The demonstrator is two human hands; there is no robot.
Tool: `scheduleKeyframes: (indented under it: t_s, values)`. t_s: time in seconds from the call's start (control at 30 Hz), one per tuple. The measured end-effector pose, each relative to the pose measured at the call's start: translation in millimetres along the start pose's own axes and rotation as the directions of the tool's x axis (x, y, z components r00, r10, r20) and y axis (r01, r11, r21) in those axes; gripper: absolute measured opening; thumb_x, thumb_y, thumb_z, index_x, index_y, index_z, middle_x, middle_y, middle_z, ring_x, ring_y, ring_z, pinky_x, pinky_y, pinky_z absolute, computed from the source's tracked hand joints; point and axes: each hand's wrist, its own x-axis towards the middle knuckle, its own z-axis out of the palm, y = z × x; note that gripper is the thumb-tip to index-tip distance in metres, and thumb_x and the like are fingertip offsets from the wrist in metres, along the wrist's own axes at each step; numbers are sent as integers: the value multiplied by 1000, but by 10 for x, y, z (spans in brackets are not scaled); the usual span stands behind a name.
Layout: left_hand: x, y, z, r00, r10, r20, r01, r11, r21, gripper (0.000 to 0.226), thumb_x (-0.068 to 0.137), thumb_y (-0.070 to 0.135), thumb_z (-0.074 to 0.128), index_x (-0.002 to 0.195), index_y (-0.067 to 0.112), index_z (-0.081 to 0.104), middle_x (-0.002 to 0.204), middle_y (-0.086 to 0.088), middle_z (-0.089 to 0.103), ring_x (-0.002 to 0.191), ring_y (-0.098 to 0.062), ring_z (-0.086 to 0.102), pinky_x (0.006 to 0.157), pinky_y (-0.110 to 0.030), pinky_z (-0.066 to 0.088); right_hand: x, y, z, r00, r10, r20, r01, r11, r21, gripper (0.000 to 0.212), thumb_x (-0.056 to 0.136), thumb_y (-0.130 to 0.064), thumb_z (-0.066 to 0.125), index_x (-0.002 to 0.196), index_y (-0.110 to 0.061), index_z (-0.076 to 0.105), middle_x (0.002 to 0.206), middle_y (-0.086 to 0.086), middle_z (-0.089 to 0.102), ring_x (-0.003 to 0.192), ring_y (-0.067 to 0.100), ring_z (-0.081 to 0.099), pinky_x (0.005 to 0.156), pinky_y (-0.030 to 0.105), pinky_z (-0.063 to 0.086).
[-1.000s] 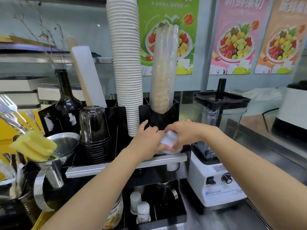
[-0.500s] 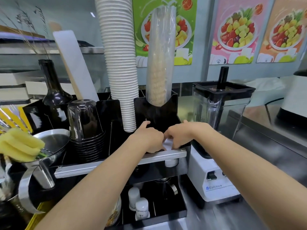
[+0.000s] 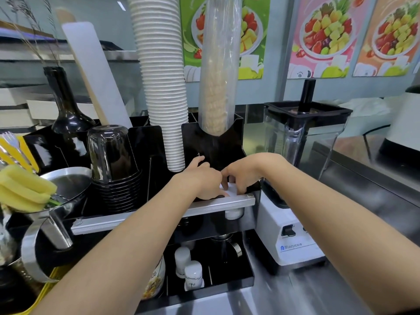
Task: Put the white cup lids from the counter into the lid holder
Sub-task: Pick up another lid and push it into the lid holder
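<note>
Both hands meet over the front right compartment of the black lid holder (image 3: 236,137). My left hand (image 3: 200,183) and my right hand (image 3: 241,176) press down together on a stack of white cup lids (image 3: 230,190). Only a small white patch of the lids shows between the fingers. More white of the stack (image 3: 234,213) peeks out below the metal rail (image 3: 159,212). The fingers of both hands are curled over the lids and hide most of them.
A tall stack of white paper cups (image 3: 161,83) and a sleeve of clear cups (image 3: 218,71) rise just behind the hands. Black cups (image 3: 113,160) stand to the left, a blender (image 3: 297,169) close on the right. A metal funnel (image 3: 61,189) and yellow sponge (image 3: 22,187) sit far left.
Both hands have sunk lower with the lids into the compartment, so less white shows. The camera has moved closer and tilted down.
</note>
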Motion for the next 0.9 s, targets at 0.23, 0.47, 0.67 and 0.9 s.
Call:
scheduleKeyframes:
  t_s: [0.23, 0.47, 0.67, 0.9]
  values:
    - [-18, 30, -31, 1000, -20, 22, 20, 1000, -22, 52, 92, 54, 33, 115, 15, 57, 123, -2, 57, 129, -23, 32, 116, -42, -3, -6, 11, -4, 1000, -19, 11, 19, 999, 50, 29, 78, -1, 58, 102, -16, 53, 92, 4, 51, 75, 15, 46, 61, 21, 37]
    - [-9, 58, -24, 996, -64, 55, 68, 995, -73, 35, 98, 31, 32, 121, 16, 53, 130, -2, 49, 134, -26, 25, 116, -43, -6, 17, -10, 65, 999, 23, -23, -24, 999, -24, 32, 80, -2, 54, 111, -9, 58, 106, 7, 54, 86, 19, 47, 62, 21, 37]
    - [-9, -17, 9, 988, -3, -153, -18, 991, -132, 22, 92, 23, 46, 107, 16, 59, 103, 0, 67, 110, -20, 52, 116, -39, -1, 19, 7, 60, 998, 20, -53, -22, 999, -44, 31, 80, -1, 52, 109, -9, 58, 100, 3, 53, 84, 19, 47, 62, 21, 37]
    - [-400, -62, -108, 909, -49, -414, -82, 953, -292, 43, 86, 45, 54, 121, 19, 54, 121, -3, 60, 114, -23, 51, 95, -38, 42, -311, 46, 5, 972, 2, -234, 12, 998, 61, 52, 80, -27, 67, 128, -22, 47, 119, -6, 51, 113, 18, 49, 93, 32, 40]
